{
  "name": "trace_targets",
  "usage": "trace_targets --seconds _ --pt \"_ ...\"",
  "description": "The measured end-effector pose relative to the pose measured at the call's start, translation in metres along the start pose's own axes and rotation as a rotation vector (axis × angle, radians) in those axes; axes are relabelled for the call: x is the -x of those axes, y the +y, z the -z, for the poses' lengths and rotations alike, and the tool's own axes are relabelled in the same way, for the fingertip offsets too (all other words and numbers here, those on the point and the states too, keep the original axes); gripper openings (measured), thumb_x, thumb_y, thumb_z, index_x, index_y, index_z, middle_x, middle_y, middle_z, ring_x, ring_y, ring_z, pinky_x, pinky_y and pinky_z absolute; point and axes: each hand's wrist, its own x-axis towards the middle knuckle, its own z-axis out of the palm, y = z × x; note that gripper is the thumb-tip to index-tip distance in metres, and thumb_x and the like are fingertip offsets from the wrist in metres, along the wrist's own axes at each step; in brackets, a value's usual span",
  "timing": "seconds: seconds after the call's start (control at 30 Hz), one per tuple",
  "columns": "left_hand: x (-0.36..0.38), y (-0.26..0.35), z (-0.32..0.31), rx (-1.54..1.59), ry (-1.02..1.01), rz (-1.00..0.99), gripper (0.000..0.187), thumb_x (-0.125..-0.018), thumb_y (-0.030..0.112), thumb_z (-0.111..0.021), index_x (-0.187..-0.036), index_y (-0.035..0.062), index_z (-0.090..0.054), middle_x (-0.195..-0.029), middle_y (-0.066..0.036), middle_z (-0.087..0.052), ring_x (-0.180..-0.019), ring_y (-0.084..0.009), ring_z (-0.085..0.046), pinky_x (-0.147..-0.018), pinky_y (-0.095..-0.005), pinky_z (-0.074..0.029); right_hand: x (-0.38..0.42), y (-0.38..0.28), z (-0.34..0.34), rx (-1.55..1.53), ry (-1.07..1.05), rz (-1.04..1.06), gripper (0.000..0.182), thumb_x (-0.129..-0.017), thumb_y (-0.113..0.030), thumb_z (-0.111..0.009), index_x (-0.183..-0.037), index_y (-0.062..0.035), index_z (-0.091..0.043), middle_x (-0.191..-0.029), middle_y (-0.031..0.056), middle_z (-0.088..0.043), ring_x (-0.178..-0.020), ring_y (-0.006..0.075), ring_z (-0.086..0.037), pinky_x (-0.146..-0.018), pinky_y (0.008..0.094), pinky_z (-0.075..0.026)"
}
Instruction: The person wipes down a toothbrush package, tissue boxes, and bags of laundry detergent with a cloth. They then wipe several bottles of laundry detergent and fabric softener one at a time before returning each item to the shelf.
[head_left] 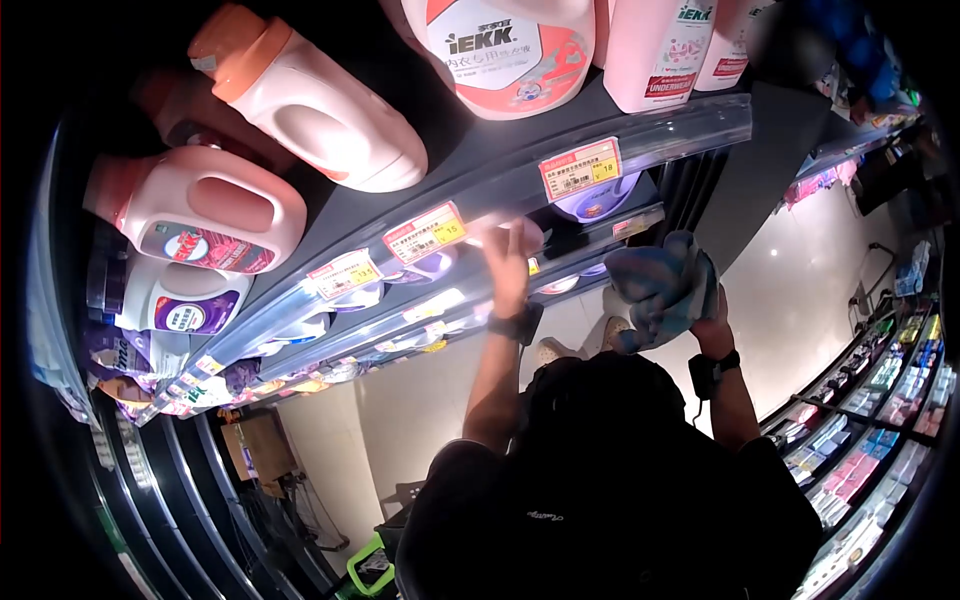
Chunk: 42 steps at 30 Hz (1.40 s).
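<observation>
My left hand (506, 262) is raised at the front edge of the shelf (690, 128), beside the price tags. Its fingers look stretched out, partly blurred, next to a rounded pink shape (527, 236) whose kind I cannot make out. A bunched blue-grey cloth (662, 285) with pinkish patches hangs from my right hand (711, 322), which is closed on it and partly hidden behind it. Above the left hand, on the upper shelf, stands a pink laundry detergent bottle (510, 60). A price tag (425, 232) sits just left of that hand, another price tag (581, 168) to its right.
More detergent bottles stand at the left, among them an orange-capped bottle (320, 115) and a pink bottle with a handle (215, 215). Lower shelves run beneath. Racks of small packs (860, 460) line the right side. A cardboard box (258, 445) and a green-handled basket (372, 568) are at lower left.
</observation>
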Motion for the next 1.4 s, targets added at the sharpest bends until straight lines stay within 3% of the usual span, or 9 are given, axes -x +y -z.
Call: trace_targets --seconds 0.17,0.43,0.6,0.7,0.77,0.93,1.07,1.27,1.4 --pt "-0.028 -0.059 0.016 -0.494 0.031 -0.406 0.027 -0.088 0.011 -0.062 -0.107 0.0003 -0.046 -0.091 -0.006 -0.056 -0.082 -0.0099 -0.053 -0.072 -0.0232 -0.043 0.007 -0.024 -0.007 -0.07 0.008 -0.109 0.071 -0.075 -0.009 -0.074 -0.134 -0.0035 -0.035 -0.133 0.0139 -0.046 -0.12 0.0244 -0.047 -0.099 0.0347 -0.04" --pt "-0.022 -0.039 -0.014 -0.717 0.011 -0.281 0.018 -0.081 0.005 -0.068 -0.091 -0.0022 -0.055 -0.083 -0.008 -0.063 -0.067 -0.0123 -0.052 -0.061 -0.0267 -0.044 0.023 -0.028 -0.021 -0.441 0.107 -0.188 0.078 -0.072 -0.008 -0.076 -0.135 -0.0022 -0.032 -0.134 0.0134 -0.045 -0.121 0.0234 -0.046 -0.1 0.0352 -0.039" --pt "-0.013 -0.048 -0.023 -0.591 0.009 -0.474 0.015 -0.086 0.006 -0.06 -0.096 -0.0035 -0.056 -0.082 -0.019 -0.062 -0.075 -0.0288 -0.058 -0.07 -0.0398 -0.043 0.002 -0.034 -0.026 -0.238 0.101 -0.089 0.087 -0.07 -0.007 -0.077 -0.14 -0.0033 -0.027 -0.137 0.0109 -0.04 -0.124 0.0221 -0.041 -0.102 0.0363 -0.038" --pt "-0.014 -0.061 -0.017 -0.647 -0.005 -0.352 0.012 -0.085 0.007 -0.062 -0.088 -0.0026 -0.055 -0.083 -0.018 -0.06 -0.071 -0.0313 -0.054 -0.069 -0.0406 -0.04 0.0 -0.027 -0.025 -0.306 0.108 -0.018 0.086 -0.071 -0.008 -0.077 -0.14 -0.0048 -0.026 -0.138 0.01 -0.038 -0.125 0.0213 -0.04 -0.103 0.0356 -0.037" --pt "-0.02 -0.076 -0.013 -0.746 0.035 -0.531 0.013 -0.083 0.008 -0.064 -0.077 0.0001 -0.054 -0.071 -0.015 -0.053 -0.066 -0.0325 -0.048 -0.065 -0.0411 -0.037 -0.007 -0.02 -0.018 -0.33 0.086 -0.06 0.081 -0.074 -0.015 -0.075 -0.139 -0.005 -0.028 -0.136 0.0094 -0.04 -0.123 0.021 -0.041 -0.102 0.0347 -0.037" --pt "-0.033 -0.082 -0.006 -0.842 0.054 -0.689 0.019 -0.085 0.009 -0.064 -0.095 -0.0034 -0.054 -0.077 -0.008 -0.059 -0.07 -0.0134 -0.053 -0.067 -0.0257 -0.043 -0.021 0.027 0.004 -0.373 0.077 -0.009 0.067 -0.08 -0.026 -0.068 -0.135 -0.0044 -0.036 -0.132 0.0107 -0.044 -0.122 0.0216 -0.043 -0.099 0.0351 -0.039" --pt "-0.037 -0.08 -0.028 -0.677 0.138 -0.559 0.021 -0.085 0.009 -0.064 -0.097 -0.0039 -0.052 -0.091 -0.008 -0.055 -0.083 -0.0131 -0.052 -0.074 -0.0245 -0.043 -0.049 -0.032 0.048 0.049 0.067 0.271 0.058 -0.083 -0.025 -0.065 -0.132 -0.0046 -0.04 -0.129 0.01 -0.046 -0.118 0.0218 -0.046 -0.096 0.0348 -0.041" --pt "0.006 -0.072 -0.064 -0.331 0.629 -0.44 0.019 -0.087 0.004 -0.057 -0.1 0.001 -0.043 -0.093 -0.007 -0.051 -0.084 -0.0137 -0.051 -0.074 -0.0254 -0.045 -0.061 0.006 0.098 -0.07 0.01 0.235 0.058 -0.082 -0.026 -0.066 -0.13 -0.0045 -0.041 -0.127 0.01 -0.048 -0.116 0.0222 -0.047 -0.096 0.0347 -0.041" --pt "0.054 -0.066 -0.118 -0.461 0.276 -0.328 0.009 -0.084 0.006 -0.054 -0.09 0.0004 -0.051 -0.085 -0.009 -0.055 -0.082 -0.0193 -0.053 -0.076 -0.0331 -0.043 -0.07 0.03 0.12 -0.117 -0.028 0.208 0.058 -0.081 -0.026 -0.066 -0.128 -0.0044 -0.042 -0.125 0.0099 -0.049 -0.115 0.0224 -0.048 -0.095 0.0347 -0.042"
